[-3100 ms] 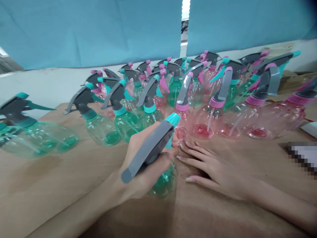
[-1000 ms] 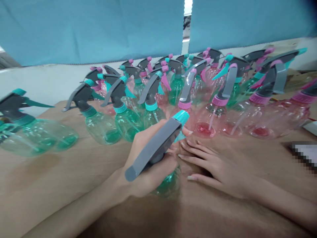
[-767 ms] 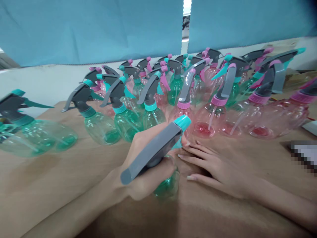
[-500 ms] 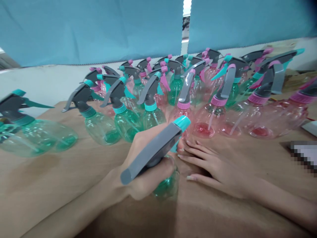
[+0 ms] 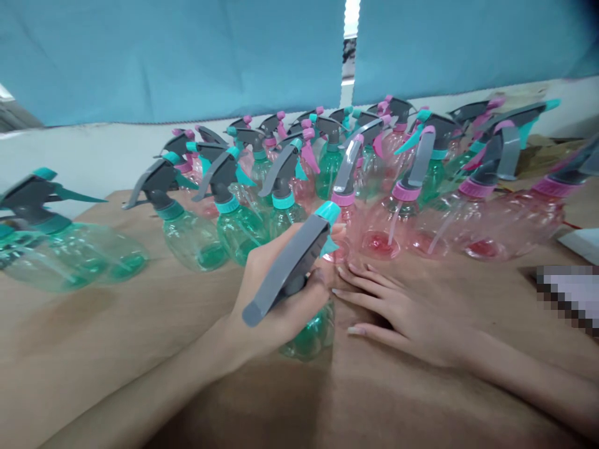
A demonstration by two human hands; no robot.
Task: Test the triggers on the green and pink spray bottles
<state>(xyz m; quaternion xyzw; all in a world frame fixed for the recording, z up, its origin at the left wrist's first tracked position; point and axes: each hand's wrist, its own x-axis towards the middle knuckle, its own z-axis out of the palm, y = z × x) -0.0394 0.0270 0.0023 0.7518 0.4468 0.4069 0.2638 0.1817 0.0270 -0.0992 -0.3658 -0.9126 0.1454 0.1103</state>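
My left hand [image 5: 266, 293] is wrapped round the neck of a green spray bottle [image 5: 309, 333] with a grey head and turquoise nozzle. Its nozzle points away and to the right, and my fingers hide the collar. To the right, my right hand [image 5: 397, 305] lies palm down on the brown tabletop [image 5: 421, 399] with fingers spread, holding nothing. Just beyond the hands stand a green spray bottle [image 5: 241, 227] with a turquoise collar and a pink spray bottle [image 5: 384, 227] with a pink collar.
Several more green and pink spray bottles crowd the table behind, with a green spray bottle [image 5: 189, 240] at the left. A pixelated flat object [image 5: 571, 293] lies at the right edge. A blue curtain [image 5: 187, 56] hangs behind the white ledge [image 5: 107, 149].
My left hand and the spray bottle have shifted slightly up in the view, and the spray head sits a little more upright. My right hand stays spread on the table.
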